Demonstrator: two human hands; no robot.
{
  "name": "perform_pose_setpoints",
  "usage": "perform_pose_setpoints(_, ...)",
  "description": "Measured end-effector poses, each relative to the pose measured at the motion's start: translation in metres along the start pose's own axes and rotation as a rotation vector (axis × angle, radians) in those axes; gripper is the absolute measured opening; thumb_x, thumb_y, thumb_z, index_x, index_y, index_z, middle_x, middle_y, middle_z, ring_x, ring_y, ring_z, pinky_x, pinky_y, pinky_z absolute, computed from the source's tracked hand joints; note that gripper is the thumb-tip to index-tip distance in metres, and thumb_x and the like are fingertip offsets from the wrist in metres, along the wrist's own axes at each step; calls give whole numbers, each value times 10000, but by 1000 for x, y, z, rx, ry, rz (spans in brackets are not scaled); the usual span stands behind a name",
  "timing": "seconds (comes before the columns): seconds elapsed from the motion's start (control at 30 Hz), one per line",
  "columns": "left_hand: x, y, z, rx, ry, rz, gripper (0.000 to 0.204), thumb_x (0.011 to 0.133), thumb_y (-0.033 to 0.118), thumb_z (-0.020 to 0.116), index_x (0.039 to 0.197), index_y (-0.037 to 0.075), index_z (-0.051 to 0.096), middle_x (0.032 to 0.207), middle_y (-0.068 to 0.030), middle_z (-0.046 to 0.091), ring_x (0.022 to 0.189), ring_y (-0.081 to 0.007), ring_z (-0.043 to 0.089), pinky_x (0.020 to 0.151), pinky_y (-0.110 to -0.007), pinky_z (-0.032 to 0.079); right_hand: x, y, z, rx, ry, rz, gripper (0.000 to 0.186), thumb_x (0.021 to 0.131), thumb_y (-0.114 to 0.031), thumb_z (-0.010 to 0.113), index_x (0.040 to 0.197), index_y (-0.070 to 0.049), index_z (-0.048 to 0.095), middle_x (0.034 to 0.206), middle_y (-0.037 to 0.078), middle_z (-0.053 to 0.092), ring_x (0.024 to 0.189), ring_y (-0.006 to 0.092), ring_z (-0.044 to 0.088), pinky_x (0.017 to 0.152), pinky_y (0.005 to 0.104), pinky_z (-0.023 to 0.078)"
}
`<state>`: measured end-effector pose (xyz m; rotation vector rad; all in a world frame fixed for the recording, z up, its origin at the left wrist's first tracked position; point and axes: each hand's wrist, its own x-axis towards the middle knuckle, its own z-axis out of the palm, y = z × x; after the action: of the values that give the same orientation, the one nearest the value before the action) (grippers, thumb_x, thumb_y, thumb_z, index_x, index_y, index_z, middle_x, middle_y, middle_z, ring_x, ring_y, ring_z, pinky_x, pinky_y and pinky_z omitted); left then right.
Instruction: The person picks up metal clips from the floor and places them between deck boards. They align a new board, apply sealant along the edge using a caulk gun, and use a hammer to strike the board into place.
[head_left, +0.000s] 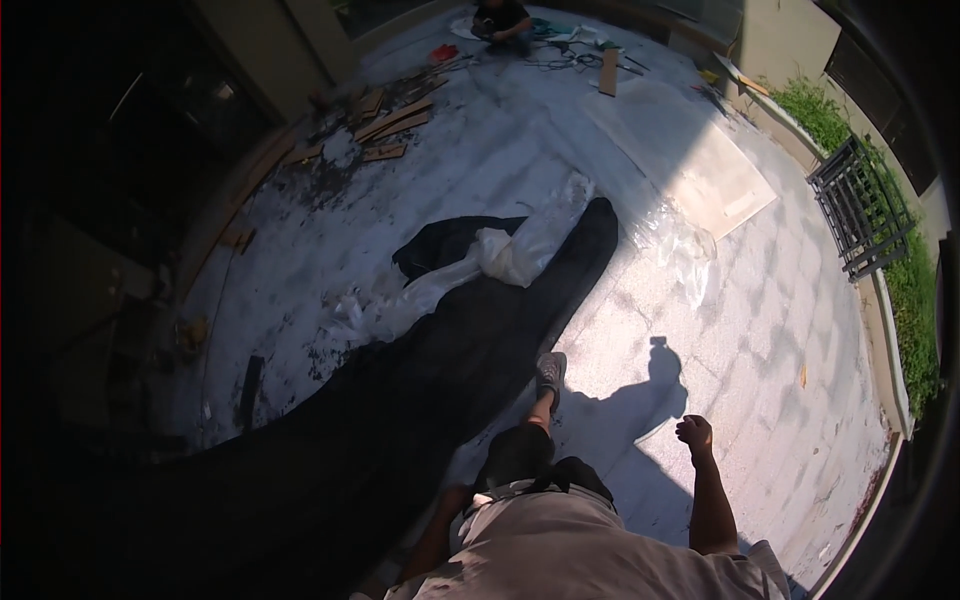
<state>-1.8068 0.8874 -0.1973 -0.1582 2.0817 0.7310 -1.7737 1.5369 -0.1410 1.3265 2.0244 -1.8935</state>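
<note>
My right hand (694, 433) hangs out to the right above the sunlit floor. Its fingers are curled in, and I see nothing in them. My left hand (455, 497) is low beside my left hip in deep shade, close to a long black sheet (440, 345); its fingers are too dark to make out. That sheet runs from the lower left toward the middle of the floor, where its far end folds over. Crumpled clear plastic film (505, 255) lies across it. One shoe (550, 372) of mine is at the sheet's right edge.
A pale flat board (725, 175) and more plastic film (690, 255) lie ahead right. Wood planks (400, 122) are scattered far left. Another person (500, 22) crouches at the back among tools. A dark metal rack (862, 205) leans by the planter (885, 315).
</note>
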Motion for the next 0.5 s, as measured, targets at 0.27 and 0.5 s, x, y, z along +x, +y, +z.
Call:
perform_pose_setpoints(0.27, 162, 87, -60, 512, 109, 45, 376, 968, 433, 607, 867, 110, 772, 823, -101, 751, 745, -226, 718, 667, -382, 564, 68, -17, 34, -213, -317, 269, 236, 1021, -191, 600, 1126, 14, 652, 909, 139, 729, 772, 219, 718, 660, 344, 574)
perform_pose_setpoints(0.5, 307, 358, -169, -250, 171, -34, 376, 951, 433, 679, 1042, 79, 768, 988, -128, 766, 891, -272, 731, 794, -384, 564, 157, -12, -71, 96, -349, 347, 141, 942, -185, 631, 872, -64, 612, 777, 117, 680, 640, 246, 676, 588, 355, 574)
